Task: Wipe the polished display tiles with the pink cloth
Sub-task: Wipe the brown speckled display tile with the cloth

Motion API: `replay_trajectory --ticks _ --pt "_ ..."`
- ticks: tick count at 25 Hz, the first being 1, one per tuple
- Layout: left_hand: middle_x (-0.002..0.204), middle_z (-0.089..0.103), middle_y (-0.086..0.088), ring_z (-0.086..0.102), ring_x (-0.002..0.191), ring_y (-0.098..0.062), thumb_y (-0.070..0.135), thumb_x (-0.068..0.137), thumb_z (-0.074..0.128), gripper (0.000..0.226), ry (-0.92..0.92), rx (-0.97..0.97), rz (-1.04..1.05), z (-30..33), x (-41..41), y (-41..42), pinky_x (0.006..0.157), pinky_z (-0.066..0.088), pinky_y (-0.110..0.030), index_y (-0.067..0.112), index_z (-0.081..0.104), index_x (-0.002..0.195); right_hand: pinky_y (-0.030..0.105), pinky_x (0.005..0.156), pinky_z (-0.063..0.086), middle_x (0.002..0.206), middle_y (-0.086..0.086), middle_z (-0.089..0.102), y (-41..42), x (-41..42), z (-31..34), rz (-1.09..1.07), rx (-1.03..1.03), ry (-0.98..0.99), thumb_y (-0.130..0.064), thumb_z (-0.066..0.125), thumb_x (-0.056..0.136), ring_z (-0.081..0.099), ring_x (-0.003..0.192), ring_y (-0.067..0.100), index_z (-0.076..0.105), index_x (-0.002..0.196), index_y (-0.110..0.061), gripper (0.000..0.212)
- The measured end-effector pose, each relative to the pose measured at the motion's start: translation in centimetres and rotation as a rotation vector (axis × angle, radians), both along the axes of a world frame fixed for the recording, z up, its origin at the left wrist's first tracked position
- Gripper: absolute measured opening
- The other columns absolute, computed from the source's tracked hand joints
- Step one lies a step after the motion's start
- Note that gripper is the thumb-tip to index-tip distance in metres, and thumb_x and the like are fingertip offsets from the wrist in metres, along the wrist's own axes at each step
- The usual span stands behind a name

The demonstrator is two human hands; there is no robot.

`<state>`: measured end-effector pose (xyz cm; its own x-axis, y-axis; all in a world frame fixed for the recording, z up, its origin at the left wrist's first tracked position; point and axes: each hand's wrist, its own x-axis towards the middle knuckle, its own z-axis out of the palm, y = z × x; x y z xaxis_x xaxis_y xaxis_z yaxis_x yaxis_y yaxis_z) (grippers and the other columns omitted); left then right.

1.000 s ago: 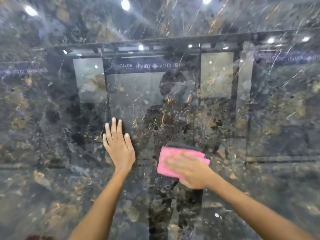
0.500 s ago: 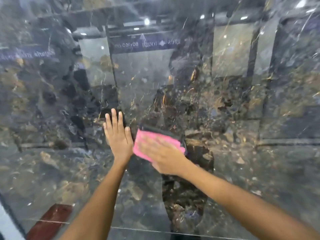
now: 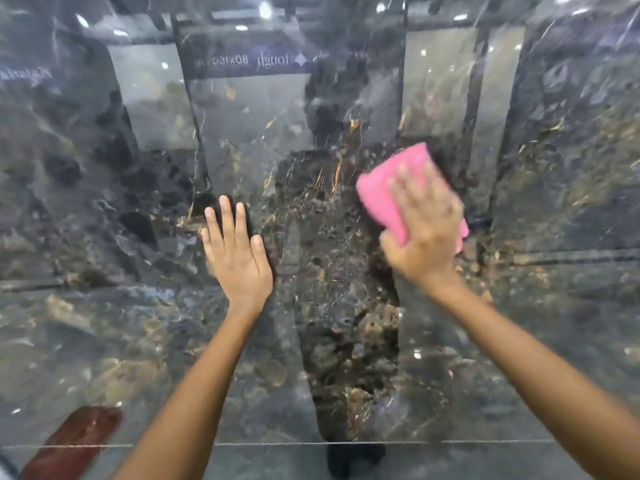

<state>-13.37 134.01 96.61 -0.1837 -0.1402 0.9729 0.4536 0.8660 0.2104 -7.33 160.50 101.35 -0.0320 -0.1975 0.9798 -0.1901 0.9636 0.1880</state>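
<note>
A large dark polished display tile with gold and grey veining fills the view and mirrors the room's lights and signs. My left hand lies flat on it with straight fingers, left of centre. My right hand presses the folded pink cloth against the tile, up and to the right of the left hand. Fingers are spread over the cloth; the hand is motion-blurred. Part of the cloth is hidden under the palm.
A thin horizontal joint line crosses the tile near the bottom. A reddish-brown patch shows at the lower left. Reflections of ceiling lights and a reversed sign sit across the top.
My right hand swept the pink cloth left until it was beside my left hand, then up and to the right. The left hand stayed flat on the tile. The camera tilted down.
</note>
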Motion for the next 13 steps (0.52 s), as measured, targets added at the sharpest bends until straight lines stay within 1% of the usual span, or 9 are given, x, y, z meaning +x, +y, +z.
replay_trajectory --ticks 1,3,4,5,6,8,10,11,13 --pt "0.157 0.027 -0.015 0.013 0.147 -0.034 0.023 0.102 0.029 0.05 -0.002 -0.002 -0.006 0.1 0.1 0.0 0.121 0.006 -0.045 0.008 0.031 0.15 0.044 0.114 0.024 0.141 0.006 0.05 -1.7 -0.2 -4.7 0.044 0.186 -0.102 -0.012 0.063 0.067 0.029 0.141 0.026 0.04 0.143 -0.017 0.08" --pt "0.157 0.028 -0.015 0.014 0.147 -0.034 0.024 0.103 0.03 0.05 -0.006 -0.005 -0.014 0.3 0.1 -0.1 0.121 0.008 -0.047 0.008 0.032 0.15 0.04 0.121 0.01 0.138 0.005 0.054 -3.8 0.3 -14.1 0.066 0.687 -0.356 -0.011 0.072 0.066 0.032 0.137 0.024 0.038 0.14 -0.014 0.081" --pt "0.157 0.028 -0.015 0.014 0.147 -0.034 0.024 0.103 0.03 0.05 -0.014 -0.009 -0.025 0.1 0.2 -0.2 0.121 0.009 -0.047 0.008 0.033 0.149 0.039 0.12 0.012 0.14 0.002 0.053 -4.2 1.2 -17.2 0.044 0.886 -0.453 -0.015 0.077 0.065 0.034 0.135 0.022 0.036 0.139 -0.014 0.085" --pt "0.157 0.028 -0.015 0.014 0.147 -0.034 0.024 0.103 0.03 0.05 -0.018 -0.017 -0.035 -0.1 0.2 -0.3 0.121 0.008 -0.046 0.008 0.033 0.149 0.038 0.118 0.019 0.142 0.0 0.051 -3.9 1.8 -18.2 0.026 0.981 -0.517 -0.02 0.077 0.065 0.034 0.135 0.018 0.034 0.139 -0.015 0.087" --pt "0.157 0.028 -0.016 0.014 0.147 -0.035 0.024 0.102 0.031 0.05 -0.017 -0.027 -0.042 -0.2 0.2 -0.4 0.121 0.008 -0.046 0.007 0.033 0.149 0.039 0.115 0.027 0.144 -0.001 0.048 -3.5 2.0 -17.1 0.056 0.958 -0.546 -0.022 0.073 0.068 0.033 0.135 0.017 0.033 0.14 -0.016 0.083" --pt "0.156 0.029 -0.016 0.014 0.146 -0.035 0.023 0.102 0.032 0.05 -0.01 -0.034 -0.051 -0.2 0.2 -0.4 0.121 0.008 -0.046 0.006 0.035 0.148 0.04 0.115 0.029 0.147 0.001 0.043 -1.6 1.8 -11.2 0.161 0.663 -0.416 -0.019 0.058 0.075 0.029 0.14 0.019 0.038 0.14 -0.016 0.068" --pt "0.156 0.03 -0.017 0.015 0.146 -0.035 0.023 0.102 0.033 0.049 0.0 -0.02 -0.063 -0.1 0.2 -0.3 0.121 0.007 -0.045 0.005 0.037 0.148 0.031 0.115 0.02 0.151 0.002 0.035 2.3 2.1 -4.1 0.041 0.332 -0.212 -0.022 0.053 0.077 0.023 0.144 0.023 0.043 0.139 -0.014 0.063" --pt "0.155 0.031 -0.017 0.016 0.146 -0.036 0.022 0.102 0.033 0.049 0.005 -0.015 -0.066 -0.1 0.2 -0.2 0.121 0.007 -0.045 0.004 0.037 0.147 0.03 0.11 0.02 0.15 0.005 0.038 4.2 2.2 -2.0 -0.042 0.155 -0.11 -0.025 0.055 0.076 0.026 0.143 0.027 0.045 0.138 -0.013 0.064" --pt "0.155 0.032 -0.018 0.017 0.145 -0.037 0.021 0.103 0.033 0.048 0.001 -0.003 -0.071 -0.4 0.3 -0.1 0.121 0.007 -0.045 0.004 0.037 0.147 0.032 0.105 0.022 0.149 0.01 0.039 5.1 1.7 -3.9 -0.118 -0.151 -0.052 -0.027 0.055 0.074 0.028 0.141 0.032 0.042 0.14 -0.01 0.069"
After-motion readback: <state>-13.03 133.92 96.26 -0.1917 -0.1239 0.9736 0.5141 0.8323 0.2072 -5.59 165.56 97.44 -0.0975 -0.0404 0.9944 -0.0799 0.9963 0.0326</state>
